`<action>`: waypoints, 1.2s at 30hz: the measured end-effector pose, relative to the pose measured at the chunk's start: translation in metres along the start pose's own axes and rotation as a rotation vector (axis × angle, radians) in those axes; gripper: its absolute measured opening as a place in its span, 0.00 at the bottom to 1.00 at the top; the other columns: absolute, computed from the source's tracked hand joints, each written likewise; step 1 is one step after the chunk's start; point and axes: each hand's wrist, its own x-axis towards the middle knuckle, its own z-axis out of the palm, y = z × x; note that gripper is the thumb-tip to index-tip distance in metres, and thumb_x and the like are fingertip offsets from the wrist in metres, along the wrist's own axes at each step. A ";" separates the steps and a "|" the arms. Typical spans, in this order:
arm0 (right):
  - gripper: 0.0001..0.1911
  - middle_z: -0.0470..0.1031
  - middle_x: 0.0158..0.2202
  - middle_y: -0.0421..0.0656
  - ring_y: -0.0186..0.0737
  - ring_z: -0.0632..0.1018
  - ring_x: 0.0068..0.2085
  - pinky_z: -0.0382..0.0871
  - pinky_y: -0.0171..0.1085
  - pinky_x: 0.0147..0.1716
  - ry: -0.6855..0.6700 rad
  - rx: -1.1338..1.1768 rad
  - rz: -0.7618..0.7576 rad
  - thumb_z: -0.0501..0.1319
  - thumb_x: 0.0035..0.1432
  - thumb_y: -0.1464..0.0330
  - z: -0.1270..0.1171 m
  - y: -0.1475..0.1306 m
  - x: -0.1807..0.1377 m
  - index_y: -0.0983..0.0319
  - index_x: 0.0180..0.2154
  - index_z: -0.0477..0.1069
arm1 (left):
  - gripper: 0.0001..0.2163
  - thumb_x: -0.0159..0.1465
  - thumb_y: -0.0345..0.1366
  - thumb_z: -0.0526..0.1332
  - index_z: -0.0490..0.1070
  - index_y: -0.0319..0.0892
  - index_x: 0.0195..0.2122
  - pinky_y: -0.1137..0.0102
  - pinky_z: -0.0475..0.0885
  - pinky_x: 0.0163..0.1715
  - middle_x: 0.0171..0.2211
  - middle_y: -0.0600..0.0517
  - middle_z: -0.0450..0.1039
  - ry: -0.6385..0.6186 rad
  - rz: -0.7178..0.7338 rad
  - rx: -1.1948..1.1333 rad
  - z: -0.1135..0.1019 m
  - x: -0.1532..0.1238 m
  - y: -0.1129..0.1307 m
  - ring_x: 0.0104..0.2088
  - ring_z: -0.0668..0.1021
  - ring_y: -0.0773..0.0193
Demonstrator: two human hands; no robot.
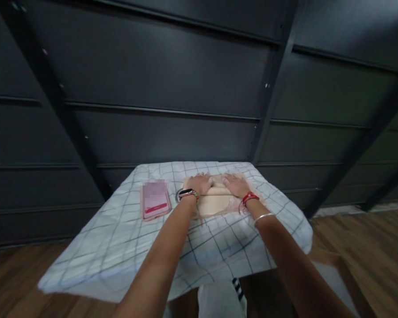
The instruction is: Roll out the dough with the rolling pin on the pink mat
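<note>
My left hand (200, 183) lies palm down with its fingers stretched forward, at the left end of a pale beige bar like a rolling pin (215, 191). My right hand (236, 183) rests flat in the same way at the bar's right end, fingers extended. Below the bar is a smooth, cream-coloured flat piece that looks like rolled dough (214, 206). Under it is a thin peach-coloured cloth or sheet (236, 204) with whitish smears. Whitish powder seems to coat my fingers. My palms hide the bar's ends.
A phone in a pink case (155, 200) lies left of the peach sheet. The table has a white checked cloth (119, 238). A dark panelled wall (172, 79) rises behind it. On the wooden floor at right stands an open box (343, 276).
</note>
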 end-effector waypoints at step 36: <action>0.17 0.70 0.49 0.48 0.40 0.69 0.50 0.61 0.37 0.49 0.115 -0.102 -0.456 0.47 0.66 0.64 -0.014 -0.054 -0.069 0.62 0.49 0.68 | 0.19 0.70 0.37 0.40 0.69 0.38 0.44 0.68 0.66 0.46 0.43 0.44 0.70 0.183 0.086 0.041 -0.011 -0.076 -0.025 0.45 0.72 0.59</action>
